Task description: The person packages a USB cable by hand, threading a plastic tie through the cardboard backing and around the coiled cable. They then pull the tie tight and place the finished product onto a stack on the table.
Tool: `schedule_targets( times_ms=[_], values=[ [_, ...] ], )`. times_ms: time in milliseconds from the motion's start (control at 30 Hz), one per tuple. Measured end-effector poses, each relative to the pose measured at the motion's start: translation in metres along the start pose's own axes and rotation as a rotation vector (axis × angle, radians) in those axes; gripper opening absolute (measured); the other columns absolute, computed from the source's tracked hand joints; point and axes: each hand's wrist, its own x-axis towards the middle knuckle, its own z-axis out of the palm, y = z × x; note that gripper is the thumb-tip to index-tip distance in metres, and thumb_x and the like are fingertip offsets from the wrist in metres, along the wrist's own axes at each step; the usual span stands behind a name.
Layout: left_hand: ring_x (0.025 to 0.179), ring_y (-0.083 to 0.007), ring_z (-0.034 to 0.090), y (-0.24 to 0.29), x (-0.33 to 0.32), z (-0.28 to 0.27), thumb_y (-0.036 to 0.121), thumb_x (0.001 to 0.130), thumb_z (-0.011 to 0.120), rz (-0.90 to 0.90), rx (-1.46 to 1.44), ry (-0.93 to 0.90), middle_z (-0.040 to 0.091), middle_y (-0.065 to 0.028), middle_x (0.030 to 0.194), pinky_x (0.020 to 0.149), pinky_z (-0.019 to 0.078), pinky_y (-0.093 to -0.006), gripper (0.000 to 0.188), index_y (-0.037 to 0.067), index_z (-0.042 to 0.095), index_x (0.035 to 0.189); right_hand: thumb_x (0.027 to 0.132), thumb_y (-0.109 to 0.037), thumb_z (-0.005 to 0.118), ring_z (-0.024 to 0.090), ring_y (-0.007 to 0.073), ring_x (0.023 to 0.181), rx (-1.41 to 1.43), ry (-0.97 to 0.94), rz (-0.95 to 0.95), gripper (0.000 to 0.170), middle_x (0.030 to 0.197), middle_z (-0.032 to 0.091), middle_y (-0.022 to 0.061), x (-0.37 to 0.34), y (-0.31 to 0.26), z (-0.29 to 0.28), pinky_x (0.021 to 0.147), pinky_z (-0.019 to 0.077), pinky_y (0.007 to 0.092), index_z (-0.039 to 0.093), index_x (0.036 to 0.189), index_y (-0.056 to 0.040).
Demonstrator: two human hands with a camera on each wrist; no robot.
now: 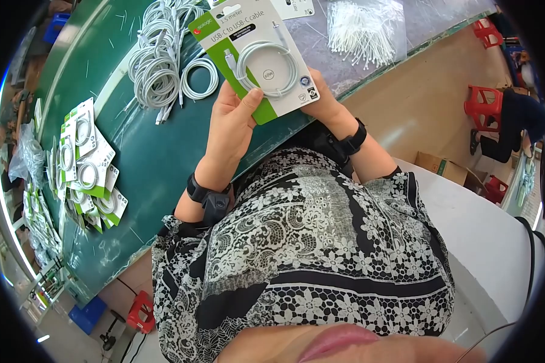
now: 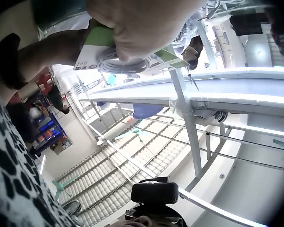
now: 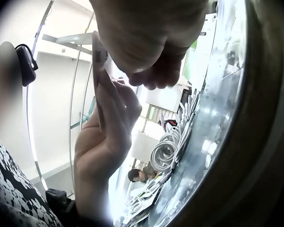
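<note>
In the head view, my left hand [image 1: 231, 121] grips a white and green card [image 1: 283, 107] at its lower left, thumb on the front. The card is printed "USB-C to USB-C cable", and a coiled white cable [image 1: 297, 65] lies on its face. My right hand [image 1: 324, 97] is at the card's right edge, mostly hidden behind it. The right wrist view has the right hand [image 3: 154, 38] behind the card, fingertips bent; I cannot tell what they hold. The left wrist view shows the left hand [image 2: 142, 23] over the card and coil [image 2: 123, 64].
Coiled white cables [image 1: 154, 66] lie piled on the green table [image 1: 157, 163], left of the card. Finished-looking carded cables [image 1: 88, 169] are stacked farther left. A bundle of thin white ties [image 1: 360, 33] lies at the back right. Red stools [image 1: 483, 107] stand on the floor.
</note>
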Motion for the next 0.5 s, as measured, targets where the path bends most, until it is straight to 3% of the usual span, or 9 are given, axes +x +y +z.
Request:
schedule_targets(
  times_ms=[367,467,500],
  values=[
    [0.114,-0.0167,0.055,0.003,0.006,-0.022,0.009,0.095,0.053,-0.058,-0.03,-0.026,0.055,-0.0079,0.124,0.094,0.0485,-0.0351,0.043,0.005,0.039,0.135,0.081,0.001,0.065,0.063,0.0202,0.097,-0.185,-0.047,0.026,0.039,0.111,0.063,0.0133,0.004,0.003,0.002,0.082,0.0505,0.0296,0.057,0.119,0.0005],
    [0.114,-0.0167,0.054,0.011,0.001,-0.028,0.01,0.094,0.054,-0.049,-0.005,-0.012,0.055,-0.0076,0.123,0.095,0.0481,-0.0348,0.044,0.005,0.038,0.136,0.087,-0.008,0.062,0.063,0.0174,0.091,-0.255,0.023,0.306,0.029,0.107,0.064,0.0108,0.007,0.02,-0.002,0.078,0.0504,0.0278,0.059,0.115,0.0009],
    [0.114,-0.0166,0.055,0.014,-0.001,-0.031,0.01,0.094,0.055,-0.052,0.023,-0.002,0.055,-0.0074,0.123,0.095,0.0475,-0.0345,0.045,0.005,0.038,0.136,0.087,-0.008,0.062,0.063,0.0174,0.091,-0.253,0.005,0.302,0.029,0.107,0.064,0.0108,0.012,0.017,-0.002,0.078,0.0504,0.0278,0.059,0.115,0.0009]
  ],
)
